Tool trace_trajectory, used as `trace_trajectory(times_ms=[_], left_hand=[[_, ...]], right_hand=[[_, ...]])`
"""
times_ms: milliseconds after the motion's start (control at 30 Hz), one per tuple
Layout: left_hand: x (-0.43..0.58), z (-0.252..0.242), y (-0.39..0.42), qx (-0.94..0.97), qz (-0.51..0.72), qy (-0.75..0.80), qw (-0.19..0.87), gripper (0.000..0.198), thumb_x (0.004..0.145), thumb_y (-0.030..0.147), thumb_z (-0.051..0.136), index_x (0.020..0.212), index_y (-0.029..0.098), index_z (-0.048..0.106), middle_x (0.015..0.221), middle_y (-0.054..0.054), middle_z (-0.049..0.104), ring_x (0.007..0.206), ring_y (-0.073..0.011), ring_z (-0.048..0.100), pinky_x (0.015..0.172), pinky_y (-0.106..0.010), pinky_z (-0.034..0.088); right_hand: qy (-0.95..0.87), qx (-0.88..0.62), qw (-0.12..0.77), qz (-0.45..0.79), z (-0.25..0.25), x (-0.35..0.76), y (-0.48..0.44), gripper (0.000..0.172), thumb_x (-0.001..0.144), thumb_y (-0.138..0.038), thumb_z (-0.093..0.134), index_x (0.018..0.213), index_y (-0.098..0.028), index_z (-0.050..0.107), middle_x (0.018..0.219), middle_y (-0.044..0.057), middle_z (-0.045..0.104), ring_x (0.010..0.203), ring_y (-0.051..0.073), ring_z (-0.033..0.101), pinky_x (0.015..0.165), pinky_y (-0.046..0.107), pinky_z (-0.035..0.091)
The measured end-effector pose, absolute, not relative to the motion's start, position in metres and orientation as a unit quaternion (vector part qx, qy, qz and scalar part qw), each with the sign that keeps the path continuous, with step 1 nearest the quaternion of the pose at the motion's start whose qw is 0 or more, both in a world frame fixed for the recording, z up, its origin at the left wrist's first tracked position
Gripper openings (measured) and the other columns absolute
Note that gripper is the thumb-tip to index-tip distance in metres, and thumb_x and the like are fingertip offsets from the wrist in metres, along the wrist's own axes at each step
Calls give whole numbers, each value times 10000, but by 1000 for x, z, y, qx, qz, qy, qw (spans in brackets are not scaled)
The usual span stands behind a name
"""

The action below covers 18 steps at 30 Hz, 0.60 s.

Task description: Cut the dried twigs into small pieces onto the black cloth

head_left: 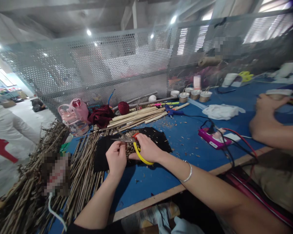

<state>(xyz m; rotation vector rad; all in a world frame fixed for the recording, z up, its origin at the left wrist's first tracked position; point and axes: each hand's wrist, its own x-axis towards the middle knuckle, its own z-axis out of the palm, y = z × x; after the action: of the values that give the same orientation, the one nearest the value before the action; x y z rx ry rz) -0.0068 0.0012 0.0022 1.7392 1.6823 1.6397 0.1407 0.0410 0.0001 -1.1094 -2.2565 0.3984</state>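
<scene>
My right hand [147, 148] grips a pair of scissors [143, 158] by its yellow and red handles. The dark blades point left, above my left hand [116, 158]. That hand is closed, thumb against curled fingers, and whatever it pinches is hidden. Beneath both hands a black cloth [101, 152] lies on the blue table, with a small heap of dry plant clippings [130, 148] on it. Just left of the cloth many thin dry stalks [80, 169] lie in a loose bundle.
Peeled sticks [139, 115], a blue glue gun [173, 111] and a dark red yarn ball [123, 108] lie behind the cloth. A pink bottle [75, 113] stands back left. Rightward are a purple power strip [213, 138], several cups [184, 97] and another person's hand [268, 105].
</scene>
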Motion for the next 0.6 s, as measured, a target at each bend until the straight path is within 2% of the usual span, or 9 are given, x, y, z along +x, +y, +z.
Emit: trace_trajectory(times_ms=[233, 433, 600], left_hand=[[-10, 3, 1, 634, 545, 549, 19, 201, 830, 211, 454, 699, 155, 596, 653, -10, 584, 635, -115, 532, 626, -214, 404], [-11, 3, 1, 676, 513, 526, -55, 213, 825, 139, 449, 658, 157, 579, 707, -40, 603, 708, -129, 552, 659, -225, 411], [-10, 5, 0, 676, 499, 539, -57, 222, 844, 161, 434, 670, 162, 572, 727, -46, 603, 726, -134, 552, 671, -229, 408]], right_hand=[[-852, -416, 289, 136, 6, 141, 39, 629, 571, -594, 666, 977, -166, 448, 963, 87, 514, 902, 230, 488, 752, 341, 383], [-845, -458, 244, 127, 2, 140, 38, 589, 626, -660, 584, 924, -177, 429, 770, 37, 557, 685, 193, 547, 577, 265, 320], [-837, -472, 240, 136, -5, 139, 38, 592, 626, -688, 560, 910, -185, 427, 684, 13, 559, 594, 167, 540, 525, 237, 270]])
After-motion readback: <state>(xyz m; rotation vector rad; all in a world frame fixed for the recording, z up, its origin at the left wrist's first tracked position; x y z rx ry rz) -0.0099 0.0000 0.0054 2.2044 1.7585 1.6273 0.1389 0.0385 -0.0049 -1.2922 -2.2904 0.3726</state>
